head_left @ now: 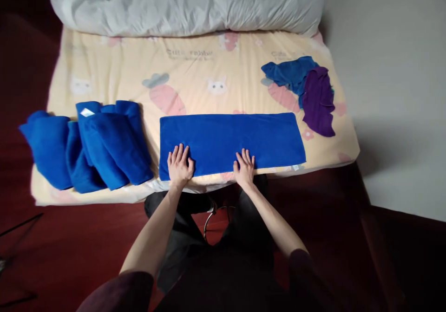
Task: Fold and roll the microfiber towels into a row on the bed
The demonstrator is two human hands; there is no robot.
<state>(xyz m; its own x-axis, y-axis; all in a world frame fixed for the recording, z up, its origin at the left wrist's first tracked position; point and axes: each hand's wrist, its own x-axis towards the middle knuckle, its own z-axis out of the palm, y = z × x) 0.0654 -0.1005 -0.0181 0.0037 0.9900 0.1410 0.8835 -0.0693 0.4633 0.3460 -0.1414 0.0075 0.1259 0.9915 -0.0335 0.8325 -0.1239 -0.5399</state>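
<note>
A blue towel [223, 135] lies flat as a long rectangle along the near edge of the bed, with a small white label at its near right corner. My left hand [180, 163] rests on its left part, fingers spread and palm down. On the near edge, around the middle, my right hand [245, 167] lies with its fingers stretched over the cloth. Neither hand grips anything. To the left sits a heap of blue towels [108, 140], loosely bunched or folded, one showing a white tag.
The bed [121, 66] has a yellow sheet with rabbits and carrots. A grey quilt [188, 5] is bunched across the far side. At the right lie a crumpled teal cloth [289, 73] and a purple cloth [318, 100]. A pale wall [393, 80] stands beyond the bed's right edge.
</note>
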